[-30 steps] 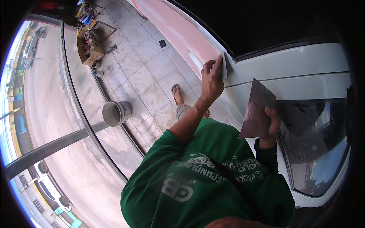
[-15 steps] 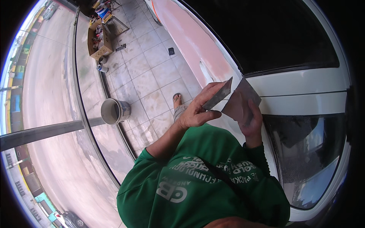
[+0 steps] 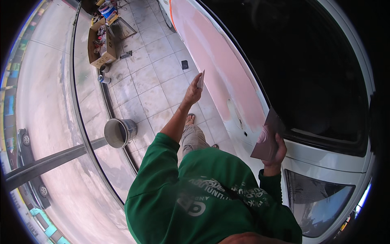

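Note:
Stretched ahead over the floor beside the car's side, my left hand (image 3: 192, 93) is closed on a thin metal putty spreader (image 3: 201, 80), seen nearly edge-on. The spreader's edge appears close to the car's pink-coated panel (image 3: 219, 61); whether they touch, I cannot tell. My right hand (image 3: 277, 151) grips a flat dark metal plate (image 3: 274, 122) by its edge, near the car's window. A smear of pinkish putty (image 3: 265, 137) lies on the plate. Bare, pale patches show around the door-handle recess (image 3: 233, 112) at the near end of the pink area.
A grey bucket (image 3: 120, 133) stands on the tiled floor at left, by the glass front. Farther off are an open cardboard box (image 3: 107, 55) full of items, a can (image 3: 104, 79), a small stand (image 3: 124, 28) and a dark flat piece (image 3: 185, 65) on the tiles.
My left hand with the spreader has moved away from the plate, forward and left. My right hand has lowered slightly with the plate. The view has shifted, showing more of the pink panel.

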Demonstrator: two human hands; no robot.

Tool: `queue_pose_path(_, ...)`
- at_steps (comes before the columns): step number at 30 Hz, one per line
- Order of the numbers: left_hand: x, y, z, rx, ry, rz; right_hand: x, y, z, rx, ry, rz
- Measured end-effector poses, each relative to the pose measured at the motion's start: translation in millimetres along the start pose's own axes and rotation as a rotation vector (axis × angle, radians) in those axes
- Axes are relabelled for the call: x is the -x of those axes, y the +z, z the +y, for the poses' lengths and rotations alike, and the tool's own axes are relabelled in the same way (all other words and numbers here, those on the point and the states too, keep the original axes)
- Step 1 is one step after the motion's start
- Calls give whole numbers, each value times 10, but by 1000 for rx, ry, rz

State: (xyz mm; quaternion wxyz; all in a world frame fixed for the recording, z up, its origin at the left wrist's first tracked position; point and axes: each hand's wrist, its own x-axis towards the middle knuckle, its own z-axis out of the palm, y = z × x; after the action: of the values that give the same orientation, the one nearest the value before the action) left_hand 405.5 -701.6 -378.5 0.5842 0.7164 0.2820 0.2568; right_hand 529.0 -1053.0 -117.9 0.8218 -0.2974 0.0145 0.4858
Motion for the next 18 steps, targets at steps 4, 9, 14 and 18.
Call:
queue_pose_path(4,-1192,-371,-152,-242,182,163,-230,206,196,54,-36,203)
queue_pose_path(9,-2481,-899,68,-263,127,298,-382,330,281,202,-63,349)
queue_pose_path(14,-3144,-1136,372,-170,-37,299,-353,221,285,167,-70,320)
queue_pose_path(18,-3009,-998,427,-179,17,227,-247,209,258,187,-147,437)
